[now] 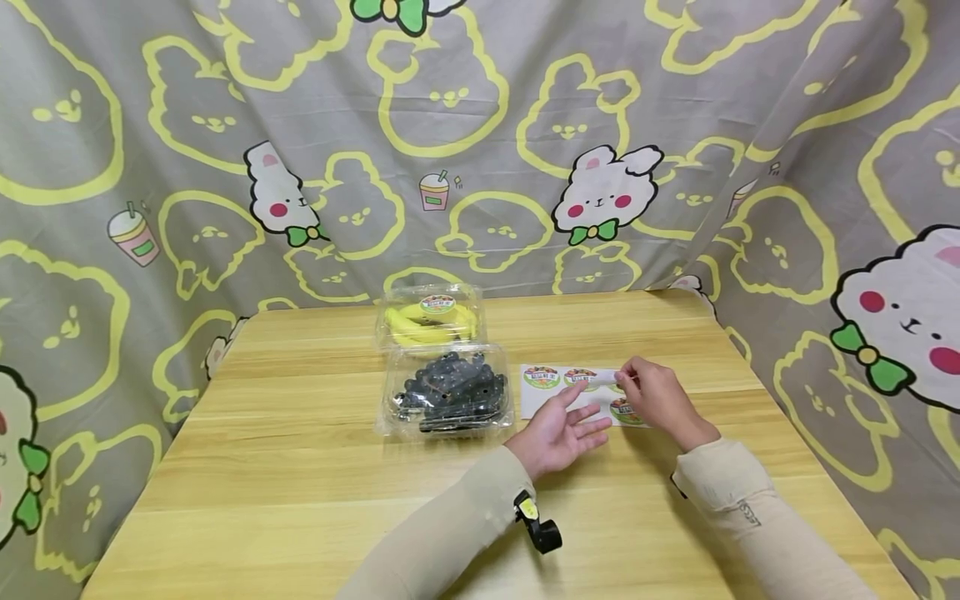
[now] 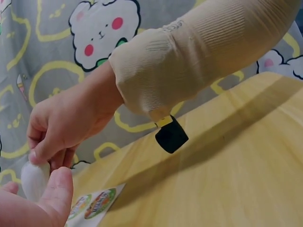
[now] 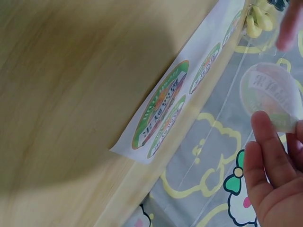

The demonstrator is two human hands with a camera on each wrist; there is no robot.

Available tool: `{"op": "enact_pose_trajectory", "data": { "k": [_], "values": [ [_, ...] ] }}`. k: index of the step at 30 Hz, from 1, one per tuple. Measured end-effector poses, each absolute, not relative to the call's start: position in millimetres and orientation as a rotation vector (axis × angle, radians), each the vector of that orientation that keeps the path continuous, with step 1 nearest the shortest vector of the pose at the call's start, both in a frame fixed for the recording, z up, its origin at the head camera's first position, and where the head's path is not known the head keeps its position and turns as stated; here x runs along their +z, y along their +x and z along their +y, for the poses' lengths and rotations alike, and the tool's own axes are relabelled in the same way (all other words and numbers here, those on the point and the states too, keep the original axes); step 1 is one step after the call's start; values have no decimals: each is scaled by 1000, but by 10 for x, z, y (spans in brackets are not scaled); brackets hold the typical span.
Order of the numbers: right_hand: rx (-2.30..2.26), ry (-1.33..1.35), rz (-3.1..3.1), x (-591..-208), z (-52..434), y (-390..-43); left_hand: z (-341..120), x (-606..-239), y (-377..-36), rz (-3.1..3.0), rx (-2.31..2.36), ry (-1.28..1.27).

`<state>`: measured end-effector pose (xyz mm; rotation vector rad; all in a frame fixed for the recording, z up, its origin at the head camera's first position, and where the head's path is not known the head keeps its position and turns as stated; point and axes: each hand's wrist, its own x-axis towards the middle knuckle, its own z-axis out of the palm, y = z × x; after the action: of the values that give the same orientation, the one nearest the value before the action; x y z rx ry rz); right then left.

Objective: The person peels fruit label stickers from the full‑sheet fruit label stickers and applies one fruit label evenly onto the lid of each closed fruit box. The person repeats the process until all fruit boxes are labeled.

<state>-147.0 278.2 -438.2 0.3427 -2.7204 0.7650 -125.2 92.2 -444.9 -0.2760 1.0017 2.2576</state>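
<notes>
At a light wooden table (image 1: 300, 467), the right hand (image 1: 656, 400) pinches a round printed sticker (image 3: 271, 94) between thumb and fingertips, lifted just above the white sticker sheet (image 1: 558, 392) lying flat near the table's right half. The left hand (image 1: 558, 433) rests beside it, fingers relaxed and spread, holding nothing, its tips at the sheet's near edge. Just left of the sheet sit 2 clear plastic clamshell boxes, touching: 1 of dark blueberries (image 1: 447, 393), 1 of yellow bananas (image 1: 430, 321) behind it. Bare tabletop lies open left and near.
</notes>
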Motion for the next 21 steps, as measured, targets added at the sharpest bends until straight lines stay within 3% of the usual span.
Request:
{"op": "enact_pose_trajectory", "data": {
  "k": [21],
  "values": [
    [816, 441, -2682, -4393, 2739, -1429, 976, -4351, -1397, 1032, 2248, -204]
  ]
}}
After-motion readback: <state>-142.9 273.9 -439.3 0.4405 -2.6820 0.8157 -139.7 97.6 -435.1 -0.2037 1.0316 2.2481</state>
